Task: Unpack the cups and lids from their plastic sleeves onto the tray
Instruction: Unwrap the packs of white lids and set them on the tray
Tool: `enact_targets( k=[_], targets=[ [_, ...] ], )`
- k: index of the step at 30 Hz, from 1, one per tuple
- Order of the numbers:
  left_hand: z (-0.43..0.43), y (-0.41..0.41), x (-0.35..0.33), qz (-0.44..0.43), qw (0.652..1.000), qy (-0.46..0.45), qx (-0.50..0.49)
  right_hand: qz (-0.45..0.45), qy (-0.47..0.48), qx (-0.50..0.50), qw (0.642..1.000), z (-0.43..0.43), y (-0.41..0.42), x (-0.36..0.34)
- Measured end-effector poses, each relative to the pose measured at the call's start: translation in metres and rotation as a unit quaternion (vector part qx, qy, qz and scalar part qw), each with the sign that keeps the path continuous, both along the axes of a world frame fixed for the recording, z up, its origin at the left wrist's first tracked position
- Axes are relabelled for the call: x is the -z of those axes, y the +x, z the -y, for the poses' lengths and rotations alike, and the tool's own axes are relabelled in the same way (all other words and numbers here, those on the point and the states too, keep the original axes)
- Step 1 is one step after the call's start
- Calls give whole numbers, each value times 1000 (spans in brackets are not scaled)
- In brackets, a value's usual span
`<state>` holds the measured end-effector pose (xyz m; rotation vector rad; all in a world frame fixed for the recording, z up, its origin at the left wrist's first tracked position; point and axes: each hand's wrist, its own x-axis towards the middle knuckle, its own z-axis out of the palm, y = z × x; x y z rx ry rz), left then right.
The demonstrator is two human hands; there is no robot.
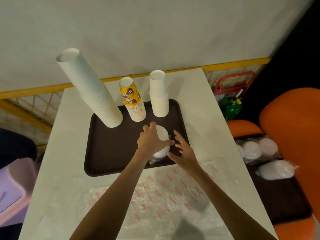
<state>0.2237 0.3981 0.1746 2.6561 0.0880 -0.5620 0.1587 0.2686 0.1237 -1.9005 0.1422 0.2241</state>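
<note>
A dark brown tray (110, 153) lies on the white table. Three upside-down cup stacks stand along its far side: a tall white stack (91, 90), a yellow printed stack (132, 101) and a shorter white stack (159, 96). A stack of white lids (162, 135) stands on the tray's right part. My left hand (152, 139) grips this stack from the left, thumb across its near side. My right hand (183, 149) hovers just to the right of the lids with fingers spread, holding nothing. A bit of clear plastic sleeve (153, 161) shows at the stack's base.
Empty clear plastic sleeves with red print (164, 193) lie on the table near me. To the right, a second dark tray (284, 196) on an orange seat holds bagged white lids (275, 169). A purple bin (15, 186) stands at the left.
</note>
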Motion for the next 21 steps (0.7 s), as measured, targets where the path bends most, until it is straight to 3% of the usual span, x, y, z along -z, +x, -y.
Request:
enact_targets(
  k=[3, 5, 7, 9, 12, 17, 21],
  targets=[
    [-5, 2, -2, -15, 999, -51, -7, 1, -4, 7, 1000, -9, 4, 2],
    [-12, 1, -8, -1, 988, -149, -43, -2, -17, 15, 1000, -12, 7, 1],
    [-23, -3, -12, 55, 963, -247, -94, 11, -30, 10, 999, -14, 9, -4],
    [-36, -10, -13, 117, 942, -285, -133, 35, -36, 0, 999, -19, 12, -11],
    [-51, -17, -6, 155, 934, -295, -131, 56, -52, -12, 997, -31, 20, -20],
    [-55, -20, -2, 141, 949, -278, -54, 61, -74, -28, 995, -47, 36, -21],
    [-54, -12, -8, 148, 968, -192, 69, 52, -58, -21, 997, -49, 40, -17]
  ],
)
